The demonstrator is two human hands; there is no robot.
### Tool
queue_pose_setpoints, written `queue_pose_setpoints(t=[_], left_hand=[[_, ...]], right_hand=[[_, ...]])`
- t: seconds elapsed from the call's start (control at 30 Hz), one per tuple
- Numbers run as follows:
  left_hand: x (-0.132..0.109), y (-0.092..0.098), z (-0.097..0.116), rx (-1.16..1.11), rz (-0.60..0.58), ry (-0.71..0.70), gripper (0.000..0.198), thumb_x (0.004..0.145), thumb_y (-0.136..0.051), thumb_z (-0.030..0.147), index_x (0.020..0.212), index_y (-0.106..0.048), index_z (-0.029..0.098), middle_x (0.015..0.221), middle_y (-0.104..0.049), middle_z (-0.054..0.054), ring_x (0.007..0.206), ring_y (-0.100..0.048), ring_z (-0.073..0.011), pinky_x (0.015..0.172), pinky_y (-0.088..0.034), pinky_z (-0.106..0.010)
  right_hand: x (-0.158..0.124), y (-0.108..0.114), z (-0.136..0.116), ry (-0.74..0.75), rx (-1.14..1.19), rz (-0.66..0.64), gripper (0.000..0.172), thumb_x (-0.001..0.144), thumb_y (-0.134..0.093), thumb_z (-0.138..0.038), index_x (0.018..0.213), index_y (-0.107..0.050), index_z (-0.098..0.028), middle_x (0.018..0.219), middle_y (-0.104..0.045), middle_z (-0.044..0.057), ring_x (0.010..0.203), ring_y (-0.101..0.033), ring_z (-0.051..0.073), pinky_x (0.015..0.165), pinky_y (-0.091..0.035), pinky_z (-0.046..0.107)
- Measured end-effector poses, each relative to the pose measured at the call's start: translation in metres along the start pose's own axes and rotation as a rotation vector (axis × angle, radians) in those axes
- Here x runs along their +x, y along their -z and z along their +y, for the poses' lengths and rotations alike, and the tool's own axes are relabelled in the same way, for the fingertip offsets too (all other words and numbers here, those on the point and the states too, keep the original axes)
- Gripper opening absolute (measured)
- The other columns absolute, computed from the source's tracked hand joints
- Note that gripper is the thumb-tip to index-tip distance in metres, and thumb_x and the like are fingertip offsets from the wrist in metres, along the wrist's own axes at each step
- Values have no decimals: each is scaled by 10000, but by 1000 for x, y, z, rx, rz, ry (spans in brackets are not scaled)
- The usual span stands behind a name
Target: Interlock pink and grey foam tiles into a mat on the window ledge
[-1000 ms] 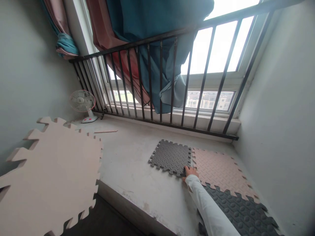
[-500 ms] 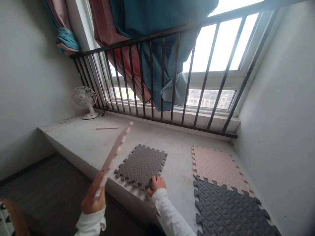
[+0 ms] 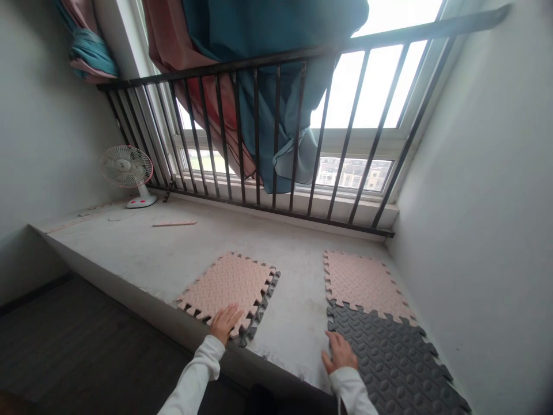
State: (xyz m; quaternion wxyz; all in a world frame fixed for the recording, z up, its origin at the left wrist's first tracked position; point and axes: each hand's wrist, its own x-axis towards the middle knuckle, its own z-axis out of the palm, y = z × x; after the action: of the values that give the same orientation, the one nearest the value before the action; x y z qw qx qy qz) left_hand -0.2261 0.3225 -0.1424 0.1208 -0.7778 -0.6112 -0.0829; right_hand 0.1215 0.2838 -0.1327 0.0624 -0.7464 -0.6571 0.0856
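My left hand (image 3: 225,323) lies flat with fingers stretched on the near edge of a pink foam mat tile (image 3: 231,285). That tile rests on top of a dark grey foam tile (image 3: 263,311), whose toothed edge shows along the right side. My right hand (image 3: 339,351) is open, its fingers at the left edge of a larger-looking dark grey foam tile (image 3: 393,354) with raised dots. Joined to the far side of this grey tile is another pink foam tile (image 3: 365,280).
A ledge (image 3: 294,288) carries the tiles and drops at its near edge to a dark floor (image 3: 86,340). A small fan (image 3: 133,173) stands at the far left, near a thin pink strip (image 3: 175,223). Behind runs a black railing (image 3: 246,204) before curtains (image 3: 259,104) and a window.
The pink tile my left hand held upright now lies on the grey tile. My right hand has left that grey tile and moved right to the dotted one. The view has shifted slightly.
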Motion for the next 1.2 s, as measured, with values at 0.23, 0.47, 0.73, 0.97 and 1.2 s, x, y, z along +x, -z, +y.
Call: queue_pose_setpoints(t=[0.23, 0.47, 0.73, 0.97, 1.2], left_hand=[[-5, 5, 3, -47, -115, -66, 739, 581, -279, -54, 1197, -396, 338, 1288, -392, 45, 1202, -325, -112, 989, -258, -296], [6, 24, 8, -145, -397, -51, 736, 543, -370, 26, 1233, -375, 283, 1343, -313, 11, 1236, -265, -147, 1014, -223, -339], [39, 56, 47, -143, -489, -45, 526, 657, -391, 140, 1169, -464, 237, 1246, -470, -48, 1141, -410, -171, 986, -260, -371], [76, 66, 160, -434, -536, -135, 507, 688, -403, 137, 1193, -438, 165, 1240, -469, -55, 1129, -412, -134, 960, -302, -239], [124, 47, 245, -462, -574, -84, 500, 683, -477, 199, 1177, -446, 132, 1235, -469, -90, 1127, -419, -174, 941, -317, -239]], right_hand=[[-47, -6, 142, -104, -117, 76, 455, 662, -395, -424, 1093, -507, -330, 1171, -503, 60, 1079, -455, 262, 907, -366, 417], [-105, -6, 141, 21, -146, -119, 816, 434, -649, -422, 1187, -339, -479, 1332, -333, -18, 1231, -235, 301, 934, -306, 502], [-113, 37, 81, -65, -216, -204, 714, 538, -586, -161, 1203, -405, -349, 1268, -422, 108, 1168, -338, 344, 909, -325, 483], [-125, 41, 53, -161, -204, -266, 610, 665, -498, -230, 1250, -341, -306, 1274, -412, 127, 1147, -372, 340, 863, -362, 497], [-80, 94, 72, -334, -138, -429, 774, 638, -571, -420, 1301, -181, -329, 1379, -210, 136, 1237, -212, 319, 896, -311, 510]])
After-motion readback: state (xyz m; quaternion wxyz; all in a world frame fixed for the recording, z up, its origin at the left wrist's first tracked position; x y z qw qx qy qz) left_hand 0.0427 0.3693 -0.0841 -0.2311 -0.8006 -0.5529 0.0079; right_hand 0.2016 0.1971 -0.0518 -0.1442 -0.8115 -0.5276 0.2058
